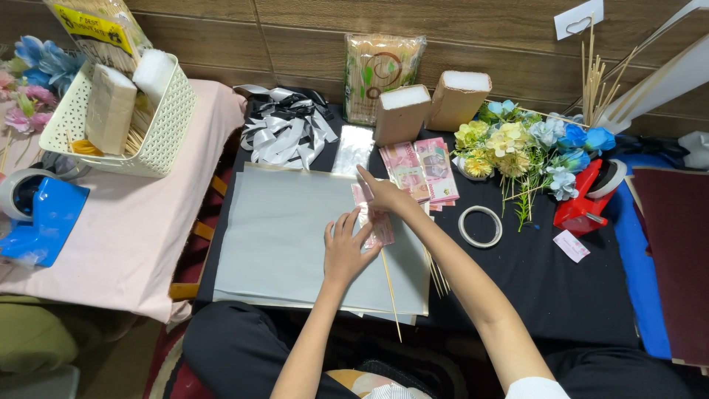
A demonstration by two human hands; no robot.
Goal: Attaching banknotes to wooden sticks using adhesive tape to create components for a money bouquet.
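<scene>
In the middle of the frame we see the left hand (346, 250) lying flat, fingers spread, pressing on the lower end of a pink banknote in a clear sleeve (375, 222), while the right hand (385, 194) pinches the note's upper end between thumb and fingers. The note rests on a large grey sheet of paper (284, 236) that covers the centre of the black table (546, 281). A thin wooden skewer (391, 292) runs from under the note down toward the lower centre, lying across the sheet's lower edge. Just above and right of the right hand lies a fan of more pink banknotes (425, 170), and to the right of the forearm sits a ring of clear tape (480, 226). Further right we see a cluster of yellow and blue artificial flowers (528, 151) and a red tape dispenser (587, 203). Grey and black ribbons (284, 133) lie in the upper centre, and a white woven basket (148, 122) stands in the upper left on a pink cloth (125, 236), with a blue tape dispenser (40, 218) at the left edge.
</scene>
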